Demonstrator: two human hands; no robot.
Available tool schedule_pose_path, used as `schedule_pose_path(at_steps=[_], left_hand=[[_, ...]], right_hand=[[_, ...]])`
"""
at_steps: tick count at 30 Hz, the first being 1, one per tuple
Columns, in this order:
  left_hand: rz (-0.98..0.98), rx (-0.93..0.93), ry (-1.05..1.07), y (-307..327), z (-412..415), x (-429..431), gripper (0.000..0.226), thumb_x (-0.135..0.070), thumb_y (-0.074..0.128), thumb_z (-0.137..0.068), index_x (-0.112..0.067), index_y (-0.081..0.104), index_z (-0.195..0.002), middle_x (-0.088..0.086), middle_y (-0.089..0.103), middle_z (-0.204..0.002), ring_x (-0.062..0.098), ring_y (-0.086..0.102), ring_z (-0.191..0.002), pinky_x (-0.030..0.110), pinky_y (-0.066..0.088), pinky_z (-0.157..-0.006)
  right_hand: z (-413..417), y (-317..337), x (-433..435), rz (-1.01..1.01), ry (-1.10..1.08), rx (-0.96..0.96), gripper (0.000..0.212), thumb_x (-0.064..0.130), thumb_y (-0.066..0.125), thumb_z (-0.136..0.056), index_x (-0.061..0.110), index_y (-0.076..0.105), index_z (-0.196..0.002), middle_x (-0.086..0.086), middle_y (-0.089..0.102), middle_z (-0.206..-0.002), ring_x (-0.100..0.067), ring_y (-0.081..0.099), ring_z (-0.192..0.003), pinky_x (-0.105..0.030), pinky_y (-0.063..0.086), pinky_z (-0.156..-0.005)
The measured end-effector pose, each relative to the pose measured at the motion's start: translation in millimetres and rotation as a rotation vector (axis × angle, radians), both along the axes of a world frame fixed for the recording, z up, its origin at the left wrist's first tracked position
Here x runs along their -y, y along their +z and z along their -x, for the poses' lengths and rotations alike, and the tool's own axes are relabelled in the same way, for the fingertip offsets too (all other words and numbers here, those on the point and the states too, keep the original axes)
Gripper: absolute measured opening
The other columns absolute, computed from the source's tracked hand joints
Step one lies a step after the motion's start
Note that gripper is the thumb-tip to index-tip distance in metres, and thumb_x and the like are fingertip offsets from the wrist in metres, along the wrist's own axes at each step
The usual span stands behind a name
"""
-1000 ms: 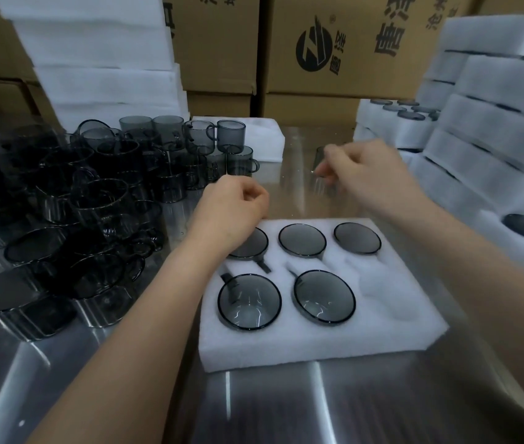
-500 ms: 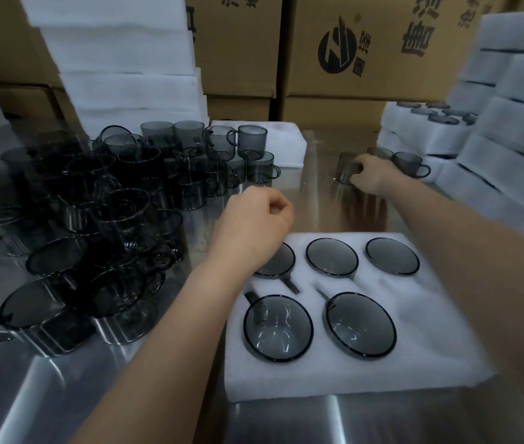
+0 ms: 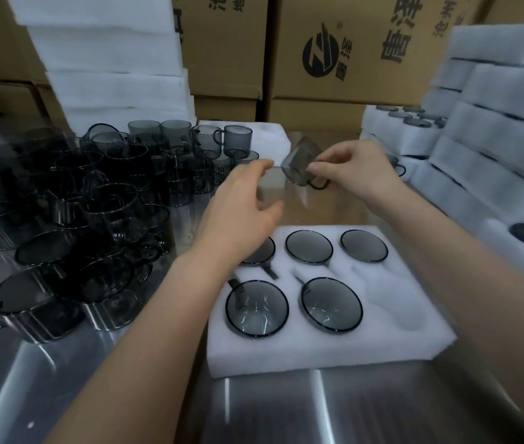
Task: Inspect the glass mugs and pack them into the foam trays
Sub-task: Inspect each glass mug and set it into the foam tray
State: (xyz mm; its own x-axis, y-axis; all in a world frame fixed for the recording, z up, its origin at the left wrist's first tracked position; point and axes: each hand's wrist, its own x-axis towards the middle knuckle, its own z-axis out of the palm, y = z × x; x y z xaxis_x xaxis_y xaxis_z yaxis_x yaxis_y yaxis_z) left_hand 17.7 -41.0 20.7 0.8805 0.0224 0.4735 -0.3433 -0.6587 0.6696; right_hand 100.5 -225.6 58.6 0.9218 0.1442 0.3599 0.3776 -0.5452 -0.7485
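Observation:
A white foam tray (image 3: 324, 350) lies in front of me on the steel table, with several grey glass mugs set in its pockets; one front-right pocket (image 3: 404, 318) holds nothing. My right hand (image 3: 355, 169) pinches a tilted grey mug (image 3: 299, 161) by its handle, in the air above the table behind the tray. My left hand (image 3: 244, 206) hovers over the tray's back left corner with fingers spread, just left of that mug and not touching it.
A dense crowd of loose grey mugs (image 3: 94, 203) covers the table's left side. Stacks of foam trays (image 3: 494, 139) stand on the right, more foam (image 3: 110, 59) at the back left, cardboard boxes (image 3: 350, 52) behind. One more mug (image 3: 396, 166) sits behind my right hand.
My right hand has lifted a mug from the back right of the table and brought it toward the middle. My left hand has opened from a fist and reached toward it.

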Motion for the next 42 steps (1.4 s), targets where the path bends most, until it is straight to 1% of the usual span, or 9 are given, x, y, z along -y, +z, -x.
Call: schedule_pose_path(at_steps=[5,7,11,17,22,27,30,35,42], left_hand=[[0.010,0.097,-0.111,5.7,8.0,5.4,0.083,-0.042,0.077,-0.078,-0.021,0.036,-0.147,-0.012,0.035,-0.131,0.007,0.051,-0.108,0.031,0.047,-0.095],[0.014,0.124,-0.106,8.6,9.4,6.5,0.089,-0.035,0.083,-0.073,-0.016,0.036,-0.146,-0.009,0.031,-0.130,0.007,0.048,-0.109,0.029,0.045,-0.099],[0.017,0.148,-0.077,14.2,12.8,9.2,0.092,-0.027,0.089,-0.065,-0.012,0.039,-0.140,0.001,0.033,-0.132,0.014,0.047,-0.111,0.032,0.044,-0.102],[0.038,0.131,-0.051,18.0,17.5,13.0,0.090,-0.029,0.091,-0.061,-0.016,0.039,-0.132,-0.003,0.041,-0.126,0.020,0.045,-0.118,0.039,0.044,-0.100],[0.041,0.129,-0.057,12.9,16.1,13.8,0.073,-0.029,0.088,-0.064,-0.022,0.041,-0.118,-0.015,0.045,-0.107,0.023,0.049,-0.108,0.037,0.046,-0.091],[-0.030,0.239,-0.080,12.6,18.2,12.8,0.057,-0.024,0.083,-0.069,-0.015,0.048,-0.113,-0.013,0.051,-0.099,0.022,0.046,-0.094,0.039,0.044,-0.082],[-0.017,0.240,-0.090,12.7,19.8,12.8,0.056,-0.031,0.083,-0.071,-0.027,0.047,-0.114,-0.027,0.049,-0.099,0.016,0.045,-0.097,0.025,0.042,-0.080],[0.082,0.221,-0.083,11.0,18.0,10.2,0.058,-0.027,0.086,-0.069,-0.034,0.044,-0.108,-0.025,0.051,-0.103,0.012,0.047,-0.099,0.006,0.035,-0.079],[0.286,0.211,-0.027,7.7,14.9,3.7,0.058,-0.030,0.086,-0.068,-0.034,0.044,-0.108,-0.016,0.058,-0.107,0.001,0.052,-0.082,0.011,0.040,-0.072]], right_hand=[[42.3,10.1,-19.6,-0.192,0.201,-0.052,0.015,0.015,0.076,-0.084,0.016,0.073,-0.070,-0.011,0.072,-0.072,-0.015,0.068,-0.069,-0.035,0.062,-0.074],[49.5,11.4,-23.0,-0.232,0.227,-0.037,0.019,0.017,0.073,-0.088,0.019,0.073,-0.069,-0.001,0.071,-0.075,-0.019,0.069,-0.075,-0.037,0.062,-0.076],[55.0,6.8,-24.6,-0.320,0.253,-0.024,0.012,0.013,0.074,-0.087,0.014,0.062,-0.083,-0.014,0.057,-0.105,-0.038,0.067,-0.088,-0.042,0.062,-0.074],[57.5,0.1,-18.9,-0.411,0.314,-0.103,0.042,0.017,0.080,-0.081,0.027,0.051,-0.111,-0.015,0.053,-0.100,-0.024,0.069,-0.076,-0.036,0.060,-0.063],[60.1,-9.0,-24.1,-0.343,0.278,-0.096,0.043,0.030,0.084,-0.074,0.020,0.048,-0.096,-0.009,0.056,-0.113,-0.019,0.066,-0.069,-0.033,0.056,-0.054],[61.7,-9.9,-30.0,-0.398,0.191,-0.082,0.053,0.045,0.082,-0.068,0.016,0.042,-0.085,-0.007,0.061,-0.077,-0.022,0.065,-0.053,-0.030,0.050,-0.040],[62.1,-9.0,-27.2,-0.475,0.196,-0.075,0.043,0.043,0.076,-0.081,0.015,0.044,-0.083,-0.017,0.067,-0.083,-0.023,0.063,-0.051,-0.028,0.047,-0.037],[61.0,-9.2,-22.4,-0.627,0.325,-0.211,0.029,0.035,0.062,-0.095,0.018,0.046,-0.078,-0.008,0.072,-0.097,-0.030,0.064,-0.054,-0.028,0.048,-0.040],[53.8,-10.6,-14.9,-0.763,0.674,-0.451,0.022,0.017,0.062,-0.084,0.011,0.058,-0.104,-0.010,0.066,-0.110,-0.022,0.069,-0.072,-0.030,0.058,-0.067]])
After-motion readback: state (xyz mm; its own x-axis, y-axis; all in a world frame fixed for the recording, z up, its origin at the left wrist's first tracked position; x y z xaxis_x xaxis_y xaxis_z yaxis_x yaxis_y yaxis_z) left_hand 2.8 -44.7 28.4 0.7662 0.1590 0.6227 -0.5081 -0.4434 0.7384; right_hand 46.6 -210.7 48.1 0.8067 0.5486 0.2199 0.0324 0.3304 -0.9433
